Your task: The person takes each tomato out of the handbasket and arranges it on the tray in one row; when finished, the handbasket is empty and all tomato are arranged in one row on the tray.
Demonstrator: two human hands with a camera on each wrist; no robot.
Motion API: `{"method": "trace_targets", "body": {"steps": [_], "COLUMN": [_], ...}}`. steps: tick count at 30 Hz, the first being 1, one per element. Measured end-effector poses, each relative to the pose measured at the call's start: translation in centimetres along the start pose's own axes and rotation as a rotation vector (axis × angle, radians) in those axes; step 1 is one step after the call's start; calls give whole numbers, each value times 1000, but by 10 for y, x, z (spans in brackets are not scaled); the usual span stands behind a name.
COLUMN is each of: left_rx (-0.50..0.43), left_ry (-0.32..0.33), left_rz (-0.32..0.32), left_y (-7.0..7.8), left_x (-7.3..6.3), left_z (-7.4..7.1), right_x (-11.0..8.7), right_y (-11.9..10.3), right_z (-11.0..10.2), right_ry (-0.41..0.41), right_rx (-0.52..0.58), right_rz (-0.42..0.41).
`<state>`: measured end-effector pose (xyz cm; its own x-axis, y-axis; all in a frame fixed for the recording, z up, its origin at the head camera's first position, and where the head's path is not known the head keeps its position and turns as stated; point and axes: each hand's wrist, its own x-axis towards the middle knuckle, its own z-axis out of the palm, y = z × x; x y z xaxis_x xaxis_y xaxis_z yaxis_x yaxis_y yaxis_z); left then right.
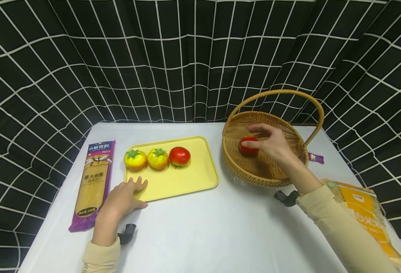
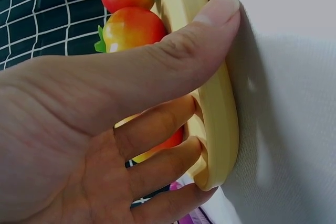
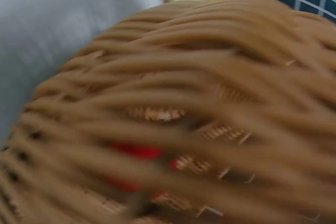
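Observation:
My right hand [image 1: 273, 144] reaches into a wicker basket [image 1: 234, 161], over a red tomato [image 1: 249, 151] lying inside. The thumb crosses in front of this tomato while the other fingers stay apart above it. In the right wrist view, the basket's woven side [image 3: 210, 98] hides the hand, and red shows through the gaps. At the near left corner of a yellow tray [image 1: 180, 182], my left hand [image 1: 125, 195] straddles the rim, thumb outside and fingertips against the inner side. Two yellow-red tomatoes [image 1: 135, 160] and one red tomato [image 1: 180, 156] sit along the tray's far side.
A purple pasta packet [image 1: 93, 182] lies left of the tray. On the right, an orange packet [image 1: 364, 212] lies beside my forearm, and a small purple wrapper [image 1: 315, 158] is by the basket. The basket's tall handle [image 1: 279, 92] arches over it. A black gridded cloth [image 1: 193, 60] hangs behind.

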<state>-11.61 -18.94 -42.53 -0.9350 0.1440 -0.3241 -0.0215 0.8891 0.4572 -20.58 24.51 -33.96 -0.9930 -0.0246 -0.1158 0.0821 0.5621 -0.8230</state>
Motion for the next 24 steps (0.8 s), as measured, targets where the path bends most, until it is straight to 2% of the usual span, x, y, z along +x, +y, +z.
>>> {"method": "trace_targets", "body": {"steps": [7,16,24], "left_rx": [8,10,9], "left_ry": [0,-9,-2], "left_rz": [1,-8,2], "left_y": [0,0,-1], "left_x": [0,1,1], "left_z": [-1,0,1], "right_x": [15,32,42], "right_y": [17,41,46], "right_z": [-1,-7,-3], "right_ry": [-35,-74,-51], "right_rx": [-101,-287,-379], "right_rz": [17,66,53]}}
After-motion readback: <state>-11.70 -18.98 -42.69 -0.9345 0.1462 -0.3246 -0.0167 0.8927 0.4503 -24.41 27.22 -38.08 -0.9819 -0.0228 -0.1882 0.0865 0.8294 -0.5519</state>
